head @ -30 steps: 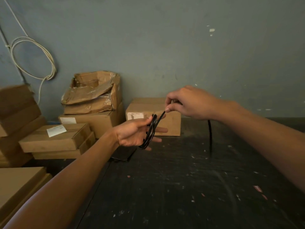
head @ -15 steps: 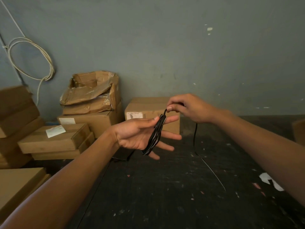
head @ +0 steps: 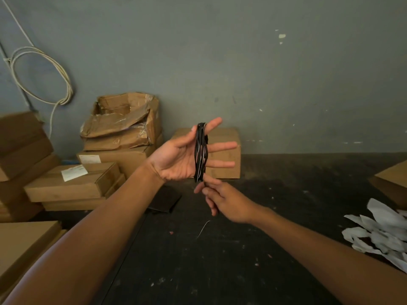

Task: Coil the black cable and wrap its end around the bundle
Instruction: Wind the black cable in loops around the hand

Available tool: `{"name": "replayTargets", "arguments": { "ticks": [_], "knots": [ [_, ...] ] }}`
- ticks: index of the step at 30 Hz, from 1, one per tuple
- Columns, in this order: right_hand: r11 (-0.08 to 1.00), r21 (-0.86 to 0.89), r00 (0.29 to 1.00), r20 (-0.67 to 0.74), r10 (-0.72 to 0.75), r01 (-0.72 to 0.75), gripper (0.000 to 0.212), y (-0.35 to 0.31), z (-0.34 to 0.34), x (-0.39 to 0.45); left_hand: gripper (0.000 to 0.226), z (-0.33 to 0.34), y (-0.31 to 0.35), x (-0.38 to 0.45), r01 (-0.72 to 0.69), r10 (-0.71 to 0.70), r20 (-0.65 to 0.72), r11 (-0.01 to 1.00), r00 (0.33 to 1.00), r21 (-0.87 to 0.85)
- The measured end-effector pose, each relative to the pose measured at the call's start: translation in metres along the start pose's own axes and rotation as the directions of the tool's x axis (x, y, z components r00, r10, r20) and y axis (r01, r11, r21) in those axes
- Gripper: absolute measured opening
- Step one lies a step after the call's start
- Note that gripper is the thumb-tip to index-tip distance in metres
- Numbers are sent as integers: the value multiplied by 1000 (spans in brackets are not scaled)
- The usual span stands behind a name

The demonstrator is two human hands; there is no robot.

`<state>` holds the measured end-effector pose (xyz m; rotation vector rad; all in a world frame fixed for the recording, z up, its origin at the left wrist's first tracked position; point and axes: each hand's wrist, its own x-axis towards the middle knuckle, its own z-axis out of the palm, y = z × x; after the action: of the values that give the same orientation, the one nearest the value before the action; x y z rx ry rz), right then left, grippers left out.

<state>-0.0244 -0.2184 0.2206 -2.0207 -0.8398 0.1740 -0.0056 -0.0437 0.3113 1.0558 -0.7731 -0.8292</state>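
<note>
Dark scuffed table (head: 220, 271), grey wall (head: 242, 62)

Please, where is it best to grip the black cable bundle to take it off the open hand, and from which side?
Probably pinch the black cable bundle at its middle, across all strands. It hangs as a long narrow loop over the spread fingers of the left hand, so the middle is free. Come from the right, the fingertip side, since the palm blocks the other. The right hand already pinches the lower end.
</note>
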Motion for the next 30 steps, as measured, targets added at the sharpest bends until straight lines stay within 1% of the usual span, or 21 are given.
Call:
{"name": "replayTargets", "arguments": {
  "ticks": [3, 7, 10, 13, 18, 23, 26, 30],
  "knots": [
    [1000, -11, 1000, 30, -6, 6, 26, -9, 11, -2, 50, -10, 0, 1, -56, 55, -68, 998, 996, -16],
    [998, -51, 996, 76, 38, -35, 27, -17, 19, -7, 49, -24, 3, -3, -94, 89, -243, 996, 966, -8],
    [994, -110, 998, 57, 26, -20, 29, -27, 16, -12, 49, -34, 0, -10, -111, 108, -346, 994, 932, 9],
    [978, -206, 1000, 7, -26, 27, 30, -38, 7, -12, 50, -39, -4, -13, -109, 109, -405, 994, 908, 24],
    [943, -331, 1000, 0, -23, 21, 25, -47, -13, -11, 49, -45, -9, -18, -21, 51, -471, 997, 880, 68],
    [861, -508, 1000, -12, -19, 10, 24, -54, -37, -6, 47, -49, -16, -20, 81, -14, -532, 991, 847, 102],
    [828, -561, 998, -51, -35, 1, 24, -63, -55, -2, 47, -47, -21, -22, 127, -50, -544, 986, 838, 105],
    [774, -633, 995, -70, -64, 5, 20, -81, -80, 2, 45, -46, -30, -26, 235, -125, -531, 961, 838, 144]
  ]
}}
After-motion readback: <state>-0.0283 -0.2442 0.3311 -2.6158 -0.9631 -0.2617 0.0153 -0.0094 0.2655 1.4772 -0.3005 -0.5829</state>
